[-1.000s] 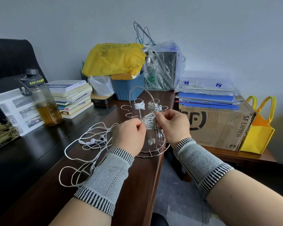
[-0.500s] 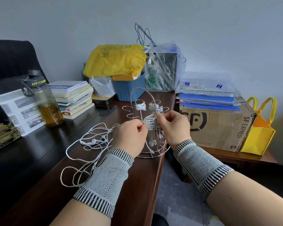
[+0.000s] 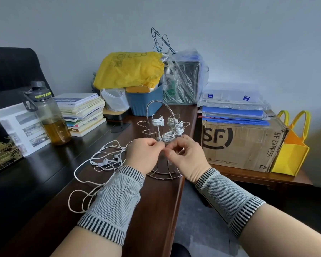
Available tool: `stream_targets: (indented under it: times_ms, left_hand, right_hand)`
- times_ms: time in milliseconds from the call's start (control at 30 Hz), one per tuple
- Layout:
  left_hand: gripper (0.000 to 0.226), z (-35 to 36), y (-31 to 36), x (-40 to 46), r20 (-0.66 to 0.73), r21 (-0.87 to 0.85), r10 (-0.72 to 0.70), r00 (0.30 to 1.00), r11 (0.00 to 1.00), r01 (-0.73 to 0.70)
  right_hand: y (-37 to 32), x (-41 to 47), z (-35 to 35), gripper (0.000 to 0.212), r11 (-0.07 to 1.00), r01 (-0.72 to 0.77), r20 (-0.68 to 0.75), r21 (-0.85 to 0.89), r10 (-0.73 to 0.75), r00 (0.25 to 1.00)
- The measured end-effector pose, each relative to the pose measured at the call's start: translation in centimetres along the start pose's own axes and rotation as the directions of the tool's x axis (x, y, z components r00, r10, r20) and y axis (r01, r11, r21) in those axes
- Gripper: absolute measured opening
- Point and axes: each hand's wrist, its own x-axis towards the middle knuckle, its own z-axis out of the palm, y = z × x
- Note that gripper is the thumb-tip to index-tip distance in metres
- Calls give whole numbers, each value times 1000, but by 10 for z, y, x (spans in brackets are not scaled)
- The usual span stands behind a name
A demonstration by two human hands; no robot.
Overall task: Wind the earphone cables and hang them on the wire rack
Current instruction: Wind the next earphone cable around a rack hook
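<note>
A chrome wire rack (image 3: 157, 108) with an arched handle stands at the brown desk's right edge. White wound earphone coils hang on it: one at upper left (image 3: 157, 121), others at upper right (image 3: 175, 124), and a front coil (image 3: 168, 136). My left hand (image 3: 144, 154) and my right hand (image 3: 185, 157) meet fingertip to fingertip just below the front coil, pinching its cable ends. What the fingers hold is mostly hidden. Loose white earphones (image 3: 104, 161) lie tangled on the desk to the left.
A bottle of amber liquid (image 3: 48, 115), a book stack (image 3: 82, 113), a blue bin (image 3: 143, 102) under a yellow bag (image 3: 128, 69) and a plastic-wrapped box (image 3: 183, 80) crowd the back. An SF Express carton (image 3: 239, 143) and a yellow tote (image 3: 293, 145) sit right.
Both hands have dropped from the sides of the front coil and drawn together beneath it. The coil now shows above the fingers.
</note>
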Motion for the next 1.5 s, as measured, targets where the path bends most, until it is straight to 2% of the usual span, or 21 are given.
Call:
stream_targets:
  times_ms: [133,267,467,633,767,967,1267,1500]
  left_hand:
    - [19,-1,2,-3,32,-99,-54,998,993,57]
    - [22,1,3,-2,7,-31,-43,999,999,43]
    - [21,9,1,-4,-112,109,32,993,994,-20]
    - [21,16,-8,-7,-56,109,8,998,994,-2]
    - [25,20,-8,-7,-54,79,31,998,997,-27]
    - [32,31,-1,-11,-32,-107,66,997,992,-69]
    - [29,25,-12,-5,-76,-30,-42,996,999,40]
    - [17,24,-12,-2,-233,1,13,972,1000,-13]
  right_hand:
    - [3,1,-2,17,987,68,18,-143,-66,998]
    - [9,0,-2,12,979,114,4,-171,-115,993]
    - [19,0,-13,13,992,54,-100,-117,-66,993]
    - [19,6,-14,25,994,-103,-113,48,108,988]
    - [16,11,-15,24,960,-194,-115,201,220,969]
    - [12,7,-17,20,965,-183,-120,186,207,971]
    - [19,17,-20,28,978,-172,-197,121,194,961]
    - [21,20,-15,30,944,-245,-145,221,280,949]
